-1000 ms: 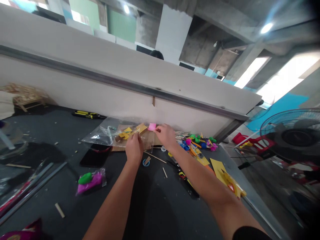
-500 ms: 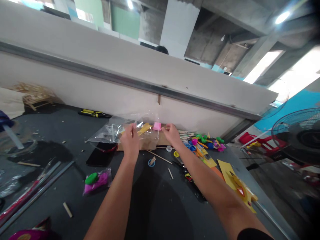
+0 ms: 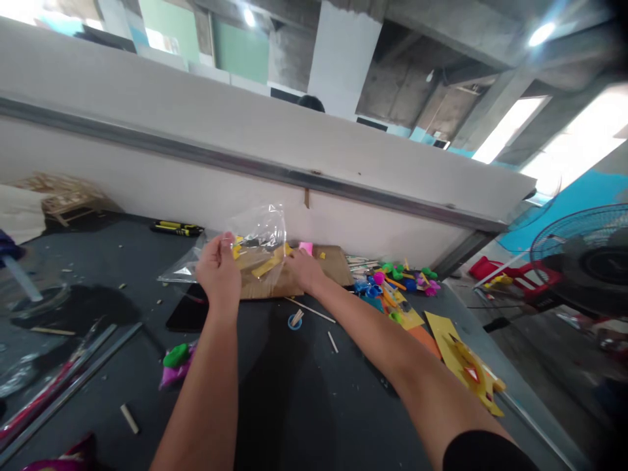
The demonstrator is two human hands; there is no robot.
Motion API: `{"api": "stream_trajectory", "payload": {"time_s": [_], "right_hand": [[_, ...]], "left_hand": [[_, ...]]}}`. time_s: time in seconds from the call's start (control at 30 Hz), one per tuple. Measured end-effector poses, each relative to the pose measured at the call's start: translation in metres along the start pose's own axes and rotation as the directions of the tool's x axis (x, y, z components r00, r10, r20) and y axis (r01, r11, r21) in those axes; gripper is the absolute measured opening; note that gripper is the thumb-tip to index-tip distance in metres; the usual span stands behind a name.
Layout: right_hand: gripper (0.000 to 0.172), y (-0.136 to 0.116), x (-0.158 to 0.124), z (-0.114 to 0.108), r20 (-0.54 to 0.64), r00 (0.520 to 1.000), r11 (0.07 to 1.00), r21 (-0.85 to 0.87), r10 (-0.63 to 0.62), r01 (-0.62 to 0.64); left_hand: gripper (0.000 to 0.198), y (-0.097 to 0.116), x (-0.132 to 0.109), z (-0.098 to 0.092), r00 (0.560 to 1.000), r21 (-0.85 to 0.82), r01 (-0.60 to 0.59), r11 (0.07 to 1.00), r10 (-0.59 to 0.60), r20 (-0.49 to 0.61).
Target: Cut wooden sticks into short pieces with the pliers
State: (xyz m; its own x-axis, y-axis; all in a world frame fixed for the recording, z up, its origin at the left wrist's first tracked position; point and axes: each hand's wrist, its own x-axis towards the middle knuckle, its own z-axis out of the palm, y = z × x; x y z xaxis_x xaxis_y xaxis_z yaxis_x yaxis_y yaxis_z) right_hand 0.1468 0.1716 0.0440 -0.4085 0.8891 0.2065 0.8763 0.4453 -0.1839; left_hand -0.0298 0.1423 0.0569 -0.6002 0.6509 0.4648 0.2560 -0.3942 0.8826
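My left hand is closed in a pinch on the left part of a clear plastic bag, holding it up over a brown cardboard sheet. Yellow pieces show at the bag, among them a long yellow strip. By the bag's right edge, at the strip's upper end, my right hand has its fingers closed; what is between them is hidden. Just behind that hand a pink piece lies on the cardboard. A dark flat phone-like slab lies below my left hand.
A blue ring with short sticks lies in front of the cardboard. Colourful small parts and yellow sheets fill the right side. A yellow-black cutter lies by the white partition. A fan stands at the right.
My left hand has moved left with the bag. My right hand has moved left to the bag's right edge, and more of the cardboard and the yellow strip shows.
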Motion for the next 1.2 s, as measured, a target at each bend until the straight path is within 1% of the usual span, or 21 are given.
{"api": "stream_trajectory", "payload": {"time_s": [0.1,0.17,0.23,0.33,0.4,0.47,0.57,0.67,0.73,0.8,0.87,0.9,0.97,1.0,1.03,1.07,1.13,1.2], "right_hand": [[0.027,-0.016,0.008,0.013,0.028,0.998,0.993,-0.096,-0.063,0.065],[0.026,-0.016,0.006,0.015,0.031,0.997,0.986,-0.147,-0.073,0.077],[0.026,-0.003,0.001,0.01,0.023,0.998,0.98,-0.19,-0.056,0.059],[0.03,0.031,-0.009,-0.004,-0.024,0.999,0.968,-0.248,0.037,-0.042],[0.034,0.054,-0.012,-0.012,-0.052,0.992,0.953,-0.277,0.111,-0.121],[0.034,0.072,-0.013,-0.016,-0.04,0.989,0.947,-0.286,0.142,-0.147],[0.026,0.084,-0.01,-0.014,0.018,0.991,0.958,-0.259,0.132,-0.123],[0.019,0.086,-0.008,-0.015,0.018,0.99,0.973,-0.188,0.143,-0.137],[0.018,0.084,-0.009,-0.018,-0.027,0.982,0.975,-0.115,0.186,-0.188],[0.018,0.079,-0.01,-0.021,-0.09,0.964,0.967,-0.011,0.251,-0.253],[0.021,0.068,-0.008,-0.023,-0.136,0.938,0.944,0.129,0.32,-0.304],[0.023,0.06,-0.005,-0.023,-0.141,0.926,0.925,0.207,0.349,-0.317],[0.026,0.042,0.004,-0.019,-0.116,0.914,0.873,0.363,0.389,-0.325],[0.025,0.032,0.01,-0.016,-0.094,0.912,0.841,0.434,0.399,-0.323],[0.023,0.022,0.016,-0.012,-0.069,0.911,0.806,0.496,0.406,-0.321],[0.02,0.012,0.022,-0.008,-0.042,0.912,0.771,0.55,0.409,-0.32],[0.018,-0.005,0.033,-0.001,0.009,0.916,0.706,0.634,0.401,-0.315],[0.024,-0.015,0.039,0.002,0.047,0.927,0.653,0.697,0.371,-0.296]], "left_hand": [[0.03,-0.001,-0.004,0.004,0.996,0.047,-0.091,0.995,0.09,0.024],[0.03,-0.004,-0.008,0.006,0.991,0.062,-0.123,0.99,0.119,0.068],[0.031,-0.01,-0.011,0.008,0.982,0.086,-0.147,0.985,0.135,0.135],[0.032,-0.023,-0.017,0.014,0.955,0.158,-0.182,0.971,0.136,0.263],[0.034,-0.031,-0.022,0.018,0.925,0.22,-0.222,0.95,0.134,0.355],[0.037,-0.037,-0.025,0.022,0.885,0.268,-0.293,0.918,0.154,0.439],[0.047,-0.04,-0.025,0.022,0.837,0.282,-0.393,0.875,0.214,0.503],[0.051,-0.039,-0.02,0.019,0.824,0.296,-0.43,0.853,0.237,0.515],[0.053,-0.036,-0.018,0.016,0.823,0.358,-0.445,0.82,0.218,0.524],[0.063,-0.033,-0.021,0.014,0.822,0.465,-0.464,0.754,0.171,0.543],[0.076,-0.031,-0.026,0.013,0.81,0.563,-0.483,0.671,0.099,0.578],[0.077,-0.031,-0.028,0.013,0.8,0.591,-0.495,0.636,0.068,0.597],[0.068,-0.032,-0.031,0.012,0.777,0.604,-0.521,0.603,0.042,0.628],[0.059,-0.034,-0.03,0.011,0.773,0.597,-0.524,0.607,0.046,0.632],[0.05,-0.036,-0.029,0.011,0.779,0.588,-0.515,0.625,0.055,0.624],[0.044,-0.038,-0.026,0.01,0.797,0.581,-0.484,0.654,0.057,0.601],[0.038,-0.04,-0.021,0.01,0.853,0.572,-0.369,0.732,0.022,0.521],[0.038,-0.039,-0.016,0.01,0.907,0.554,-0.218,0.804,-0.042,0.419]]}}
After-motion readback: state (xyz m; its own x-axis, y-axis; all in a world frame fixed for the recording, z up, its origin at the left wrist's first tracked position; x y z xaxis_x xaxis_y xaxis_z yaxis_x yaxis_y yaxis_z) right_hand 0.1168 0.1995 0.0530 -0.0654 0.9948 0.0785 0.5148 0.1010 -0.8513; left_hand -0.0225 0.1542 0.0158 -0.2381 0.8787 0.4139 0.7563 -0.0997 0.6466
